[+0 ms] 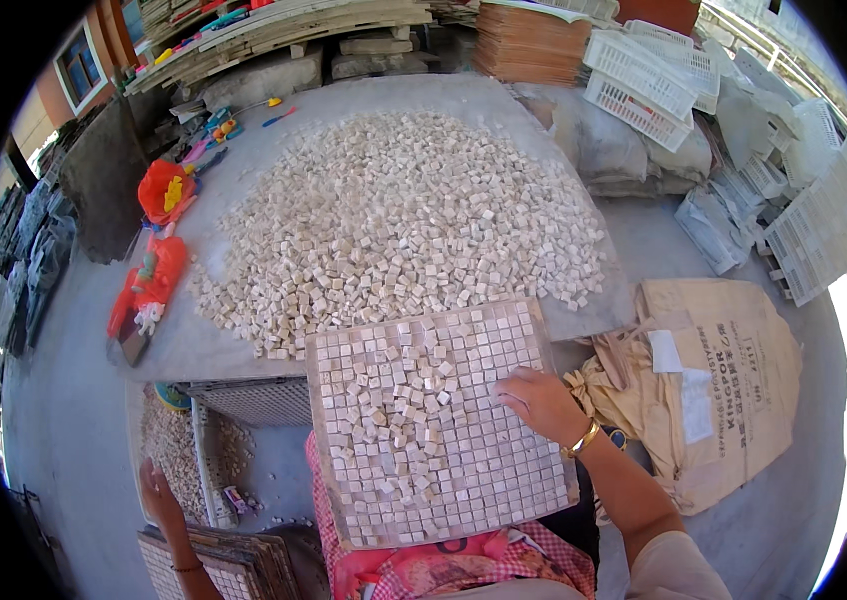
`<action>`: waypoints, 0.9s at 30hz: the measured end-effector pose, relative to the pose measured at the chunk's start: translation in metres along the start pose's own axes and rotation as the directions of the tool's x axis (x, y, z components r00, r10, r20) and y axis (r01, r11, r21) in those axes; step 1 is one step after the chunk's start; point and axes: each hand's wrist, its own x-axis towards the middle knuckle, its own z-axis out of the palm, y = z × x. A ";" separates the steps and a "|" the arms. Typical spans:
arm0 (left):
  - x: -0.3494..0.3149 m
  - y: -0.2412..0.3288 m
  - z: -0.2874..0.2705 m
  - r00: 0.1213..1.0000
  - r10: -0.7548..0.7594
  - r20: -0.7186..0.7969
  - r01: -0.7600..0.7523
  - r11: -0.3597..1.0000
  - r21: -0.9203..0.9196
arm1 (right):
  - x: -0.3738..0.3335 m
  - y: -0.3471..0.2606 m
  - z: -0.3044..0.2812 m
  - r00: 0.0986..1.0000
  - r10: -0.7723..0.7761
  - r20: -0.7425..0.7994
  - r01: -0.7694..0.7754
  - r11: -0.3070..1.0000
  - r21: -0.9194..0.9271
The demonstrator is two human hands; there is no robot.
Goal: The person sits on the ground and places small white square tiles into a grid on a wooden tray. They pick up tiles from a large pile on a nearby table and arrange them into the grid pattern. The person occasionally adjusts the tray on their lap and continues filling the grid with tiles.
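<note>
A square grid board (533, 312) rests tilted on my lap against the table edge. Small pale stone cubes (493, 478) fill its cells at the right and along the borders; a loose heap of cubes (393, 395) lies over its middle and left. My right hand (543, 405), with a gold bracelet at the wrist, is on the right half of the board. Its fingers are bent together with their tips down at the cubes; anything between them is hidden. Away from the board at lower left, my left hand (160, 498) has its fingers stretched out beside a low container of stone chips (168, 435), apparently holding nothing.
Ahead, a large pile of stone cubes (403, 220) covers the grey table (313, 98). Orange bags (158, 270) lie at its left edge. Stacked boards (233, 560) stand below my left arm. At right are a tan sack (733, 400) and white plastic crates (643, 85).
</note>
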 end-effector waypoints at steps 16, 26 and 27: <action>-0.135 0.114 0.063 0.957 -0.013 0.291 0.181 0.811 -0.557 | 0.011 -0.052 0.007 0.999 0.013 0.041 -0.007 0.988 -0.156; -0.158 0.192 0.065 0.928 0.194 0.317 0.037 0.801 -0.597 | 0.006 -0.060 0.030 0.999 0.015 0.039 -0.011 0.995 -0.103; -0.160 0.191 0.066 0.931 0.191 0.309 0.038 0.795 -0.605 | 0.005 -0.065 0.025 0.998 0.020 0.053 -0.016 0.997 -0.074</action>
